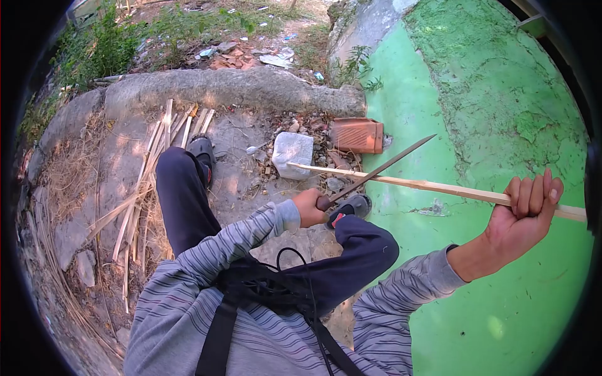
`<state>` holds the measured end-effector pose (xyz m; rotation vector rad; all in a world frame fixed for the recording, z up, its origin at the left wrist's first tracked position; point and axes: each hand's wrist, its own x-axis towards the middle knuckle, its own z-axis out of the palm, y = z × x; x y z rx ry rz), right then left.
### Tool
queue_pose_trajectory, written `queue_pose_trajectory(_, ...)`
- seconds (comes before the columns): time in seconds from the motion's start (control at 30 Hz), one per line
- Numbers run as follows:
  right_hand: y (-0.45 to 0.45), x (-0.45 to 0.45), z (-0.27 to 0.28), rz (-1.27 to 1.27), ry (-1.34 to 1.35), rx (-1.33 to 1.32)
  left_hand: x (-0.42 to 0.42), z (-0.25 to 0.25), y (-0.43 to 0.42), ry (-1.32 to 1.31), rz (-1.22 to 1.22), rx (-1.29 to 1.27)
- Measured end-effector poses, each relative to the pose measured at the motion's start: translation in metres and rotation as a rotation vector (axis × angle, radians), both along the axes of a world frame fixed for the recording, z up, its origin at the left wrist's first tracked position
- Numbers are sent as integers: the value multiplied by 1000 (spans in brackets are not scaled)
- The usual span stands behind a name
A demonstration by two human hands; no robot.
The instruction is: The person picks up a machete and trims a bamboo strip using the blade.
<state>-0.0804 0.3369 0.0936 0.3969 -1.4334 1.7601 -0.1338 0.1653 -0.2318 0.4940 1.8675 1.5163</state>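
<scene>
Gripping one wooden stick (433, 185) at the right of the frame with the right hand (525, 213), fingers curled around it, palm turned toward the camera. Running lengthwise from near the centre to the right edge, sloping gently down toward the right, thinner end pointing left and overlapping one white block (293, 151) in view; hard to tell whether touching it. Clasping one knife (398, 159) by the handle with the left hand (310, 208), closed in a fist just below the centre. Aiming the blade tip at the upper right, long axis slanting across the stick and crossing it right of centre; impossible to tell whether pressed against it. Lying in a loose heap at left, many wooden strips (145, 172), too overlapped to count, mostly slanting from lower left to upper right. Set on the ground, two dark shoes (200, 150), one left of the block, one below and right of it. Placed upper right of the block, one reddish brick (357, 135), beside one green wall (401, 81).
</scene>
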Motion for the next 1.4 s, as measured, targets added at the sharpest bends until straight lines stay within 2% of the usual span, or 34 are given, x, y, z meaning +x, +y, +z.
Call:
queue_pose_trajectory(0.07, -4, 1, -1, 7, -8, -2, 3, -10, 2, -17, 19, 51)
queue_pose_trajectory(0.13, -5, 1, 0, 20, 7, -3, -11, -53, 7, 7, 2, -75)
queue_pose_trajectory(0.23, 5, 4, -3, 21, 7, 5, -21, -68, 8, -41, 1, -95)
queue_pose_trajectory(0.3, 11, 3, -2, 21, 0, 9, -12, -48, 4, -97, 26, -52)
queue_pose_trajectory(0.37, 7, 5, -4, 38, 7, 22, -6, -49, 3, -81, 46, -66)
queue_pose_trajectory(0.43, 1, 6, -5, 54, 20, 35, -3, -62, 4, 57, 100, -31)
queue_pose_trajectory(0.53, -2, 5, -6, 58, 12, 62, -4, -54, 0, -31, 75, -60)
queue_pose_trajectory(0.63, -1, 1, -3, -38, 14, 58, -16, -74, 9, 55, 75, -142)
queue_pose_trajectory(0.7, 8, 5, -4, 123, 6, 65, -18, -90, 16, 131, 104, -139)
queue_pose_trajectory(0.83, 15, 11, -4, 84, -17, 40, -13, -102, 23, 186, 129, -120)
queue_pose_trajectory(0.97, 17, 15, -8, 31, 12, 56, -6, -52, 11, 13, 56, -137)
queue_pose_trajectory(1.03, 14, 14, -8, 11, 13, 45, -2, -32, 9, 202, 22, -58)
queue_pose_trajectory(1.17, -1, 16, -8, -56, -1, 27, 2, 33, 10, 248, -57, 87)
queue_pose_trajectory(1.3, -3, 18, -8, -97, 6, 10, -8, -11, 23, 250, 42, 137)
queue_pose_trajectory(1.37, -1, 22, -9, -78, 12, 16, -18, -60, 22, -54, 33, -154)
queue_pose_trajectory(1.4, -1, 23, -11, -58, 10, 19, -21, -77, 22, -53, 34, -157)
